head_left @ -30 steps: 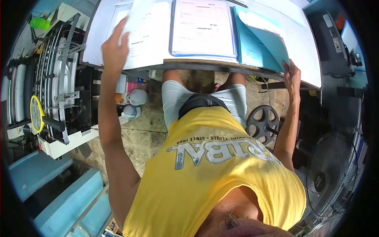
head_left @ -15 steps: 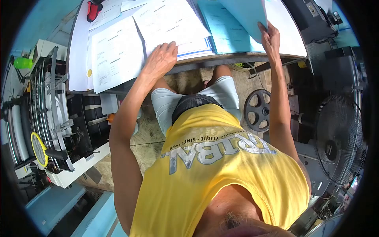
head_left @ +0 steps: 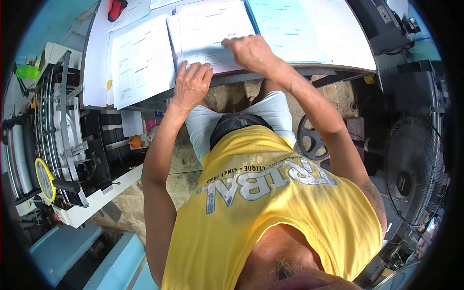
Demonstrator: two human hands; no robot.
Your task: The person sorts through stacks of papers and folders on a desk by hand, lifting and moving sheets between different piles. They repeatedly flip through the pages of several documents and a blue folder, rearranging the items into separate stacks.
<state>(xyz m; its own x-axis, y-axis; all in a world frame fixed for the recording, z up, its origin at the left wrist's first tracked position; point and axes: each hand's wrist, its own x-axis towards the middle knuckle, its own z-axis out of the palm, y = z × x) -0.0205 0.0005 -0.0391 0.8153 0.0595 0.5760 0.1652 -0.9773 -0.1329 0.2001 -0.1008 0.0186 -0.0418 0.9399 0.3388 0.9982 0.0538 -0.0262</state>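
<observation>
Right hand swung off blue sheets, now flat, onto middle stack. Left hand loosely open, fingertips at stack's near edge; right grip half-curled, hold unclear. Likely sheet-settling step, calling for light, even touch. Farther, counter carries red-black object.

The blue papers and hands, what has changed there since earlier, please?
The right hand let go of the blue papers, which now lie flat, and moved left over the middle papers. The left hand moved right to their near edge. The fan stayed put.
</observation>
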